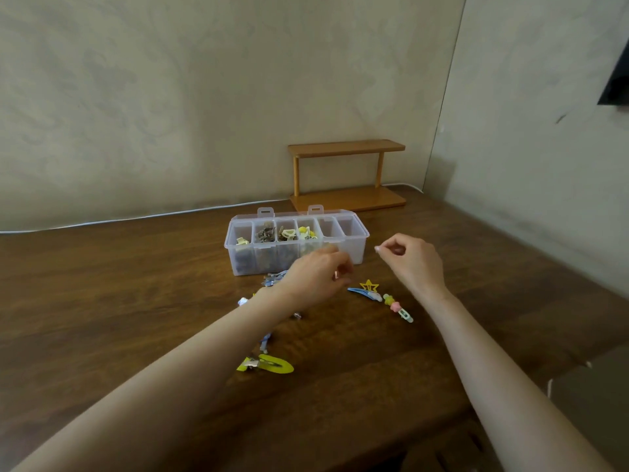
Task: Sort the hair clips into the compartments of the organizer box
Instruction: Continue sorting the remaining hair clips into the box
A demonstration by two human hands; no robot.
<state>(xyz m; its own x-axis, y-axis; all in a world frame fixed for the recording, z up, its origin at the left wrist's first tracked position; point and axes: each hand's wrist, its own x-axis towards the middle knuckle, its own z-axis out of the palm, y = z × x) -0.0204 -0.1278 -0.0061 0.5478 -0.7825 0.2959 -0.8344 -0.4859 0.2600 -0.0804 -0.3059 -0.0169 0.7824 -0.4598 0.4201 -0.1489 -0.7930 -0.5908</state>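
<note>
- Head view: my feed shows the clear plastic organizer box (355, 247) standing open on the wooden worktop (136, 301). Its lid is tipped back and a row of compartments runs across it.
- The four compartments from the left hold clips: pale yellow, grey-brown, cream, then bright yellow.
- Loose clips lie in front of the box. A yellow star clip (369, 286) touches a blue snap clip (362, 294), with a pastel beaded clip (398, 308) just beside them. A yellow duckbill clip (267, 364) lies nearest me, and bluish clips (274, 279) sit beside the left wrist.
- The left hand (316, 274) hovers just before the box, fingers curled down; I cannot tell whether it holds a clip.
- The right hand (412, 258) is raised near the box's right end, thumb and forefinger pinched together; I cannot tell whether anything sits between them.
- A small wooden shelf (347, 175) stands behind the box.
</note>
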